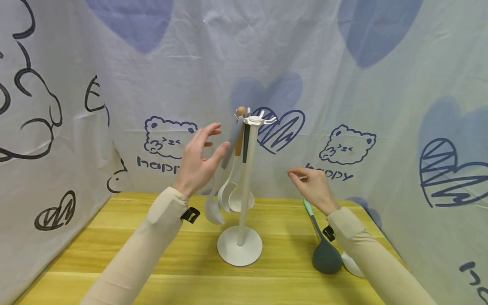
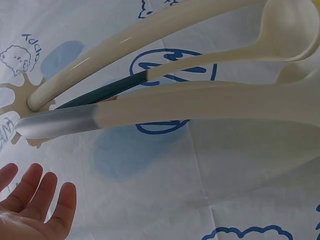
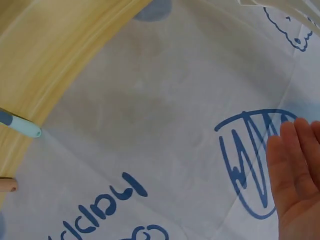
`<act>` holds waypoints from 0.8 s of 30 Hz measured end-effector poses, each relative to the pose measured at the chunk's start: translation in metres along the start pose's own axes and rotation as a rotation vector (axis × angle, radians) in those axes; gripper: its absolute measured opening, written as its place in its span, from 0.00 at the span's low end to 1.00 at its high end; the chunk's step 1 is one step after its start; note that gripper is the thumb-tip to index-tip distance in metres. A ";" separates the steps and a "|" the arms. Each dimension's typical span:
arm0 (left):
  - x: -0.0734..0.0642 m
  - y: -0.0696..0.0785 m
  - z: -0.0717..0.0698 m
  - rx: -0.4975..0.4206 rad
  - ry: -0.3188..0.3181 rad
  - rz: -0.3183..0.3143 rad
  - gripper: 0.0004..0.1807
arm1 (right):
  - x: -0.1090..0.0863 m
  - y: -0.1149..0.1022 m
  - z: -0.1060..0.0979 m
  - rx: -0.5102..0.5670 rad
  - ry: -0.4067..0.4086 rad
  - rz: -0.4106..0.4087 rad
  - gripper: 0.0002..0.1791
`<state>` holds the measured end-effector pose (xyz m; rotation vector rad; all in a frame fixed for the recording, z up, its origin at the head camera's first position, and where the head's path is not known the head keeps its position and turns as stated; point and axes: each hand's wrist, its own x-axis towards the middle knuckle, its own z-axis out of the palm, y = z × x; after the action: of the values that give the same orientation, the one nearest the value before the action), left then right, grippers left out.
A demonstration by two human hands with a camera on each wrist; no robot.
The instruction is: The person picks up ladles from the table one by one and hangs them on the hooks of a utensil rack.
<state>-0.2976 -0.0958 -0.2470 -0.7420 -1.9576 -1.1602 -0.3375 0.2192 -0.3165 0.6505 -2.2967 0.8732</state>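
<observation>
A white utensil stand [image 1: 247,190] rises from the table, topped by a ring of hooks. From its left side hang several pale utensils: a ladle with a grey handle [image 1: 233,142], one with a wooden handle [image 1: 239,144] and one with a dark green handle [image 1: 246,144]. Just left of the grey handle is my left hand [image 1: 200,161], fingers spread and holding nothing. In the left wrist view a gap separates that hand [image 2: 40,205] from the handles. To the right of the stand, my right hand [image 1: 314,186] hovers in the air, its fingers straight in the right wrist view, holding nothing.
On the table's right side lies a dark ladle [image 1: 326,258] with a mint handle. Beside it a white utensil [image 1: 352,264] is partly hidden by my right forearm. A wooden handle end [image 3: 8,185] shows near the table edge. Printed cloth [image 1: 213,63] encloses the yellow wooden table [image 1: 152,254].
</observation>
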 end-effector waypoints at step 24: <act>0.028 0.027 0.014 0.062 0.058 0.073 0.26 | -0.026 0.035 0.004 -0.160 -0.440 0.202 0.12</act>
<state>-0.2970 -0.0692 -0.2156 -0.7332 -1.8935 -1.0619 -0.3416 0.2459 -0.3512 0.5914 -2.8339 0.6731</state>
